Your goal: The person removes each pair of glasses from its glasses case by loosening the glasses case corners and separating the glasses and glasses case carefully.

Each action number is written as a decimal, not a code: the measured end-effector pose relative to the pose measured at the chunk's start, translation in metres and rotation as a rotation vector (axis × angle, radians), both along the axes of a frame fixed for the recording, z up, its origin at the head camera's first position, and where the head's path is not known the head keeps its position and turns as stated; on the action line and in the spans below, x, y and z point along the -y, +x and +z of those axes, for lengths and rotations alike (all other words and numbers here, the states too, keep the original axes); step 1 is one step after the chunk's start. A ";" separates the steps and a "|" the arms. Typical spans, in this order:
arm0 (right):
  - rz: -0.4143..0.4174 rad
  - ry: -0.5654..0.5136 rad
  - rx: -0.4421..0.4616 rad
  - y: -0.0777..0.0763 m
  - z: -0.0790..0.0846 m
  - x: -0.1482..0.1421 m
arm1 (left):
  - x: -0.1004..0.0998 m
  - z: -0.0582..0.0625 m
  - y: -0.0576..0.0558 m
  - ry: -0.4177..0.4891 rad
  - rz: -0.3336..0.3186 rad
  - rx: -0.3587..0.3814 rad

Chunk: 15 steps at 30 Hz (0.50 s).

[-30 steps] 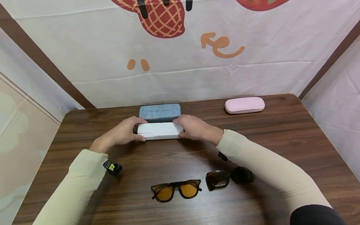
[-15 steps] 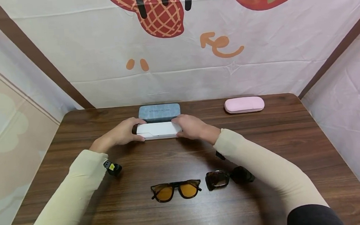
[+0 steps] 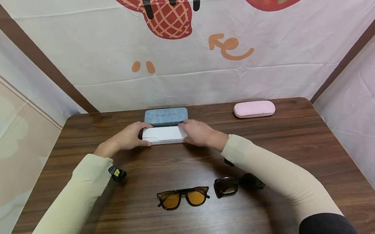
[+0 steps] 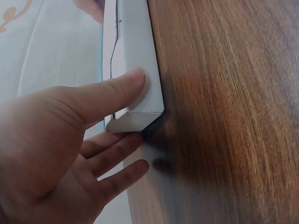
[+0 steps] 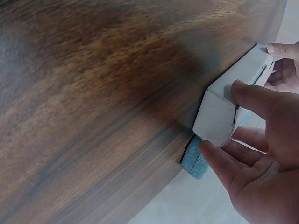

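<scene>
A white glasses case [image 3: 164, 134], its lid closed, lies near the back of the table, directly in front of a blue glasses case [image 3: 166, 116]. My left hand [image 3: 130, 136] grips its left end, the thumb on the front face in the left wrist view and the fingers behind. The right end is held by my right hand [image 3: 199, 132], thumb in front and fingers round the back. Nearer to me lie glasses with amber lenses [image 3: 183, 198]. Dark sunglasses [image 3: 226, 186] lie to their right, beside my right sleeve.
A pink glasses case [image 3: 254, 109] sits at the back right of the wooden table [image 3: 143, 229]. A printed cloth [image 3: 185, 81] hangs behind the table's back edge.
Both hands keep their hold on the white glasses case, which has shifted very slightly toward the blue case. The glasses and the pink case have stayed put.
</scene>
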State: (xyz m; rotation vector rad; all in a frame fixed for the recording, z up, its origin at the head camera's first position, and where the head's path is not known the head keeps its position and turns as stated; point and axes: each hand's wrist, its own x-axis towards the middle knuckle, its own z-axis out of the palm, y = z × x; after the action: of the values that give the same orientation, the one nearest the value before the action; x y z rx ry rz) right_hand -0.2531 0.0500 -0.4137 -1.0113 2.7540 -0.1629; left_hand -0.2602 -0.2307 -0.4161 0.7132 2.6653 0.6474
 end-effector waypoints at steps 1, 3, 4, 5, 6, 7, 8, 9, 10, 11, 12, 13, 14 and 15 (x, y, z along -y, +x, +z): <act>0.000 0.002 -0.004 0.000 0.000 0.000 | 0.000 0.000 0.000 -0.003 -0.002 0.000; 0.001 0.008 -0.008 0.000 0.000 0.000 | -0.001 0.002 0.001 -0.011 -0.005 -0.001; 0.002 0.012 -0.011 0.000 0.000 0.000 | -0.001 0.002 0.001 -0.018 -0.003 -0.001; 0.004 0.016 -0.013 0.000 0.000 0.000 | -0.002 0.003 0.002 -0.022 -0.003 -0.003; 0.002 0.020 -0.011 0.000 0.000 0.000 | -0.002 0.004 0.003 -0.025 0.000 -0.002; 0.003 0.022 -0.011 0.000 0.001 -0.001 | -0.002 0.005 0.004 -0.027 0.001 -0.002; 0.002 0.027 -0.012 0.000 0.001 -0.002 | -0.003 0.006 0.004 -0.027 0.002 -0.003; 0.002 0.029 -0.012 0.000 0.002 -0.002 | -0.003 0.007 0.005 -0.029 0.005 -0.003; 0.003 0.028 -0.014 0.000 0.003 -0.003 | -0.003 0.008 0.006 -0.031 0.007 -0.003; 0.002 0.024 -0.014 0.000 0.004 -0.004 | -0.003 0.009 0.007 -0.032 0.008 -0.003; 0.004 0.021 -0.016 0.000 0.005 -0.005 | -0.003 0.010 0.008 -0.033 0.009 -0.005; 0.006 0.015 -0.021 0.000 0.005 -0.006 | -0.004 0.011 0.008 -0.034 0.011 -0.009; 0.010 0.009 -0.029 -0.001 0.006 -0.008 | -0.004 0.012 0.009 -0.035 0.013 -0.016; 0.017 0.002 -0.041 -0.001 0.007 -0.009 | -0.004 0.013 0.009 -0.035 0.014 -0.025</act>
State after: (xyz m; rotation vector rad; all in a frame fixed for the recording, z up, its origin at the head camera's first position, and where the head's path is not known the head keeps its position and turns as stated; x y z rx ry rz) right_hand -0.2542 0.0590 -0.4070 -1.0486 2.7810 -0.1377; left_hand -0.2510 -0.2268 -0.4034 0.6980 2.6999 0.5983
